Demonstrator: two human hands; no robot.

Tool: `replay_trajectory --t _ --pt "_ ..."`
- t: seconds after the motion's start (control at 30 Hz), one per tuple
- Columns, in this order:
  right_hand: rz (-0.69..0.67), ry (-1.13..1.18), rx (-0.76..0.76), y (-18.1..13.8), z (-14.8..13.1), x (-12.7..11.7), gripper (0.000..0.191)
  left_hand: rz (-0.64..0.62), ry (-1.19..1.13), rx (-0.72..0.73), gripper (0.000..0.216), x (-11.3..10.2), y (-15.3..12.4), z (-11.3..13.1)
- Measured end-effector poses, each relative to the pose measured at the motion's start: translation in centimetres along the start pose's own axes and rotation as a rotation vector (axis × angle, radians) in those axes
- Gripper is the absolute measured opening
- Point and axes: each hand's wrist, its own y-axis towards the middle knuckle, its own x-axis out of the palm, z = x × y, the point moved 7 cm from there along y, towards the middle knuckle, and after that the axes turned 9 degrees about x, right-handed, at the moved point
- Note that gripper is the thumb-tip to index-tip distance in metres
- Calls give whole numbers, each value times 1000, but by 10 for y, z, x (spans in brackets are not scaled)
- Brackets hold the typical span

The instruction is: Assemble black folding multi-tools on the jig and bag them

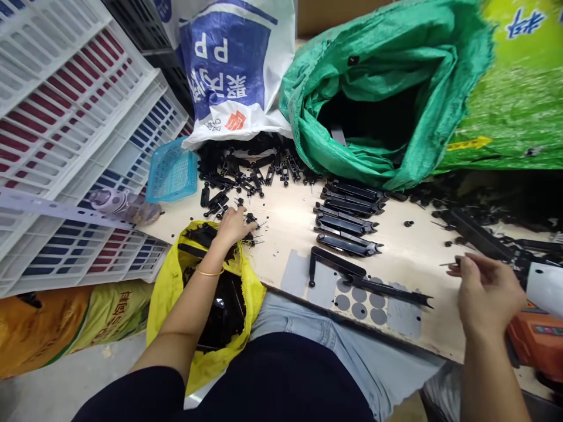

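Note:
My left hand [233, 227] reaches over the yellow bag [253, 287] to a cluster of small black-headed screws [253, 239] on the bench. Its fingertips are apart and touch the small parts; I see nothing held between them. On the far right my right hand [490, 293] pinches a small black-headed screw [456, 264], its thin metal shank pointing left. Between the hands lies a jointed black arm [338, 261], bent at its joint. Behind it, several folded black arms [347, 223] are lined up in a row.
Loose black parts [246, 167] are heaped before a white-and-blue sack [233, 70]. An open green sack [303, 111] stands at the back. A blue basket [171, 170] sits left, beside white crates [79, 117]. An orange tool [536, 340] lies right, near more black parts [475, 231].

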Motion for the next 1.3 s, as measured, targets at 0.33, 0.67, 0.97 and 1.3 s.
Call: replay_trajectory --t 0.33,0.67,0.97,1.3 --pt "-64 159 92 -43 2 7 24 87 78 68 72 46 -1 59" --pt "-285 490 311 -65 7 25 31 336 -190 327 60 28 14 107" --pt "-297 665 432 -85 13 23 33 245 -230 382 26 19 5 95" --pt "-436 711 479 -123 -5 63 28 180 -203 498 20 35 5 110"
